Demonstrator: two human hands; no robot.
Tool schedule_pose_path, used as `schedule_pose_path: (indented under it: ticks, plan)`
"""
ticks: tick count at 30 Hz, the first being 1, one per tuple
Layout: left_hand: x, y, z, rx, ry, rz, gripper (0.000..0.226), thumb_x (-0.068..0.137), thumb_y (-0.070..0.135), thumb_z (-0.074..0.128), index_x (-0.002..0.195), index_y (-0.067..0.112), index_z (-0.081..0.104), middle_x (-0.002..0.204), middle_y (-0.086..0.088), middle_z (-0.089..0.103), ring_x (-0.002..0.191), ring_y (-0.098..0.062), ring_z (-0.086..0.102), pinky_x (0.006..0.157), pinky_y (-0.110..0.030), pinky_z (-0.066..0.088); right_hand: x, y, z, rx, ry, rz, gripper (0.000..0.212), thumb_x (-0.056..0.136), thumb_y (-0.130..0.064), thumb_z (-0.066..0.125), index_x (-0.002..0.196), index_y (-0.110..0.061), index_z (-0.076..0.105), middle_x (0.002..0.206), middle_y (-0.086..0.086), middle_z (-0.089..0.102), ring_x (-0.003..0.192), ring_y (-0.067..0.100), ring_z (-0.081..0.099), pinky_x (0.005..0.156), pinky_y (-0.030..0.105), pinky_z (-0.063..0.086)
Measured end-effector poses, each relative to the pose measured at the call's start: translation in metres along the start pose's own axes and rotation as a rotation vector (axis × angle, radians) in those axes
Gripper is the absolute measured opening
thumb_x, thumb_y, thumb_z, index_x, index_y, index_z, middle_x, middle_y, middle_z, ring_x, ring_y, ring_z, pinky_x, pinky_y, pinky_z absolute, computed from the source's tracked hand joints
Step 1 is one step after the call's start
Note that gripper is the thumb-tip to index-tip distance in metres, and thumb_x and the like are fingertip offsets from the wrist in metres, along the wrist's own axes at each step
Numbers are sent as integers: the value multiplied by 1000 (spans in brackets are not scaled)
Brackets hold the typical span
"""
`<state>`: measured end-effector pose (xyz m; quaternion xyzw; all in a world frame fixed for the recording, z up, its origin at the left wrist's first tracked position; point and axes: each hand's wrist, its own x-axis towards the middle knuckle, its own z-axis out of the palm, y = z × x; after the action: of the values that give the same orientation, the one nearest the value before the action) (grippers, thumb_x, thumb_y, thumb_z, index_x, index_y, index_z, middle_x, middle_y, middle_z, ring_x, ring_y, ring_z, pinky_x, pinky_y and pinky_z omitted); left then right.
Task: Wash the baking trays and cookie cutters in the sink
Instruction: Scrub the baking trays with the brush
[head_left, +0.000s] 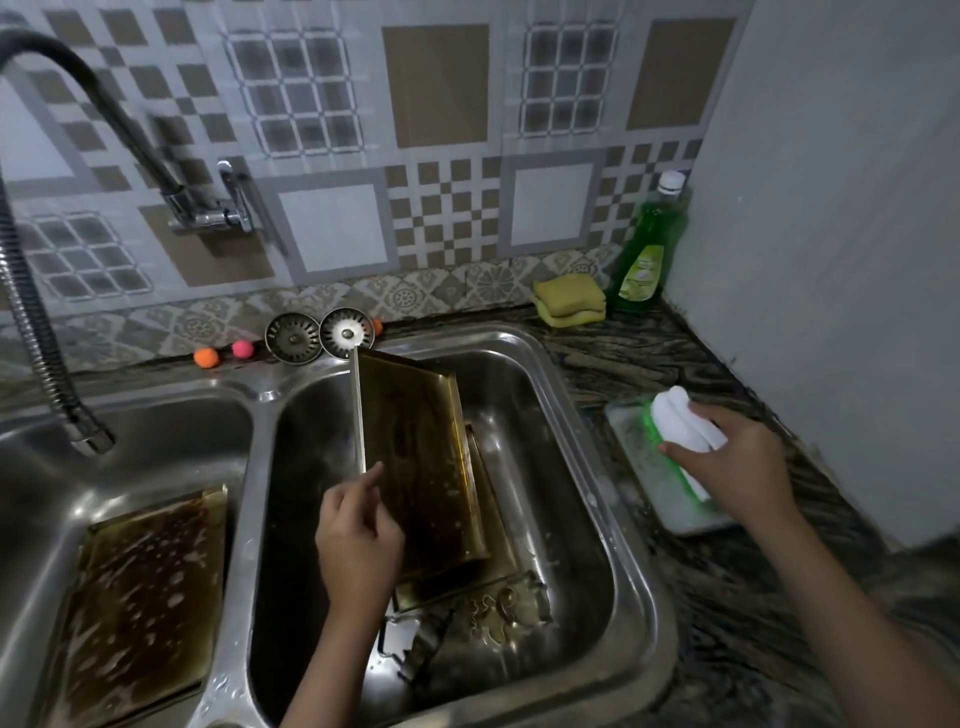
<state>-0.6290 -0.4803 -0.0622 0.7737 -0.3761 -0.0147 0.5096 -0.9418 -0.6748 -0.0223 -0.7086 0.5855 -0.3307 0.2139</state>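
The double steel sink (613, 467) fills the middle of the view and has 2 basins. In the right basin a brown-stained baking tray (421, 462) stands tilted on its lower edge, and its upper corner leans toward the back rim of the sink. Under it a 2nd tray (493, 525) lies flat on the basin floor. In the left basin a 3rd tray (140, 608) lies with soap foam on its dark surface. On the dark patterned counter at the right, a small flat tray (644, 467) lies near the wall.

The left hand (358, 540) holds the near left edge of the tilted tray, with the fingers curled around the rim and the index finger stretched along it. The right hand (732, 462) is over the small tray and grips a white and green scrubbing brush (685, 431), which touches the tray surface.

A flexible faucet hose (31, 291) hangs over the left basin. A green dish soap bottle (649, 249) stands in the corner, just beside 2 stacked yellow sponges (569, 299). 2 metal strainers (319, 336) lean against the tiled wall behind the sink. Cookie cutters (498, 608) lie at the front of the right basin, but their shapes are hard to tell.
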Motion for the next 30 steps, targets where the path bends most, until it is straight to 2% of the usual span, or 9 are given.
schedule_pose_path:
  ticks: [5, 8, 11, 15, 17, 19, 23, 27, 30]
  plan:
    - [-2, 6, -5, -43, 63, -46, 40, 82, -13, 55, 115, 6, 65, 99, -4, 59, 85, -12, 58, 73, -9, 44, -13, -55, -3, 186, 99, -12, 62, 61, -28, 88, 118, -15, 66, 112, 1, 68, 93, 14, 64, 73, 17, 47]
    - [-4, 14, -4, -60, 55, -43, 41, 82, -11, 54, 118, 7, 62, 103, -5, 59, 89, -17, 59, 79, -26, 50, -50, -105, 35, 419, -43, -2, 63, 60, -34, 86, 118, -27, 64, 101, -18, 63, 85, 0, 63, 58, 10, 51]
    - [-8, 27, -2, -47, 79, 32, 41, 78, -16, 56, 115, 2, 61, 102, -13, 62, 91, -22, 61, 83, -22, 46, -102, -144, 98, 529, -149, -84, 57, 64, -34, 85, 118, -29, 65, 105, -21, 64, 93, -5, 63, 71, 9, 51]
    - [-23, 36, -17, -40, 116, 145, 40, 78, -17, 55, 115, -2, 61, 100, -6, 60, 92, -5, 55, 84, -8, 40, -83, -168, 134, 571, 12, -72, 49, 74, -17, 81, 119, -9, 65, 113, 0, 67, 104, 9, 62, 91, 26, 49]
    - [-30, 39, -26, -40, 107, 195, 37, 83, -9, 50, 117, 2, 60, 100, -1, 58, 89, -1, 54, 82, -6, 40, -50, -177, 132, 576, 71, 25, 48, 77, -16, 79, 121, -6, 63, 116, 7, 67, 107, 16, 61, 90, 23, 46]
    - [-30, 45, -31, -43, 95, 229, 37, 82, -5, 49, 117, 3, 60, 99, 0, 58, 88, -2, 55, 81, -8, 41, -49, -194, 135, 616, 71, -2, 46, 76, -17, 79, 119, -7, 65, 112, 4, 68, 100, 5, 59, 84, 14, 42]
    - [-6, 43, -48, -94, 213, 117, 31, 88, -8, 54, 116, 2, 60, 105, -2, 62, 93, -10, 60, 82, -11, 46, -110, -201, 144, 670, -157, -254, 42, 71, -28, 81, 110, -19, 69, 99, -26, 65, 90, -9, 61, 76, 8, 46]
    - [-6, 39, -66, -75, 207, 182, 27, 88, -2, 55, 112, 5, 64, 102, 0, 66, 92, -5, 61, 81, -10, 47, -68, -192, 136, 588, -128, -177, 41, 73, -16, 81, 111, -11, 67, 96, -3, 67, 88, 10, 62, 67, -1, 38]
    - [-19, 48, -54, -126, 157, 172, 27, 86, 5, 54, 111, 8, 65, 100, -2, 70, 90, -5, 65, 78, -20, 52, -51, -212, 133, 624, -27, -104, 44, 74, -18, 81, 115, -8, 66, 98, -4, 65, 91, 10, 60, 71, 6, 42]
